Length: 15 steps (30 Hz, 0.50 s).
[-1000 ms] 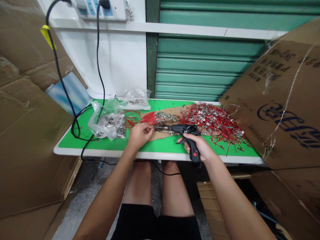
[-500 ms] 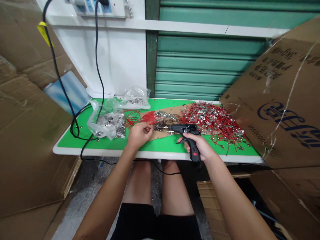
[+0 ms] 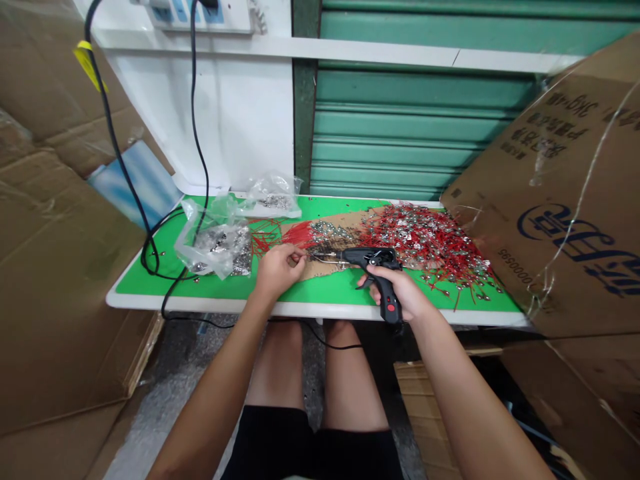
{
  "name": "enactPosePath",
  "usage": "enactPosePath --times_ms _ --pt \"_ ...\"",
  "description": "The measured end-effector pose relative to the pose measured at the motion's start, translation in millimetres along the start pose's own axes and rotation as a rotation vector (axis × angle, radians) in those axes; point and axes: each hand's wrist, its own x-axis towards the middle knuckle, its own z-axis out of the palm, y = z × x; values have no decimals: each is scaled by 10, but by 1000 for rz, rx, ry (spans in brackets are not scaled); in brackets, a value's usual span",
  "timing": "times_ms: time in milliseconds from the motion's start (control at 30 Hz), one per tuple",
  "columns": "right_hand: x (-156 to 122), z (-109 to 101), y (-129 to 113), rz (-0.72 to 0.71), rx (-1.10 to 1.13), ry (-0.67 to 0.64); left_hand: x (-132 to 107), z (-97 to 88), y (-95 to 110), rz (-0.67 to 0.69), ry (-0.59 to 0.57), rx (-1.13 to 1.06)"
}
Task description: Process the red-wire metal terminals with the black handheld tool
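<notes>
Virtually unmoved from a second ago, your right hand (image 3: pixel 400 288) grips a black soldering gun (image 3: pixel 367 256) over the green counter (image 3: pixel 230 291), center frame; your left hand (image 3: pixel 280 268) pinches narrow beside its tip, any contents indiscernible. Work appears steady. At right, an inverted carton (image 3: pixel 500 267) reads "3kg" and "0595" near blue characters (image 3: pixel 593 250).

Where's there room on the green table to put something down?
Bare green table shows in two front patches: between the front clear bag and the near edge, and between the left hand and right hand, in front of the cardboard sheet. Crowded: the right side, under the red wire pile.
</notes>
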Motion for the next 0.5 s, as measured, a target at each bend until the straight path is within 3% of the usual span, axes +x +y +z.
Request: enactPosePath --times_ms 500 --pt "14 6 -33 45 -5 25 4 39 -60 6 9 -84"
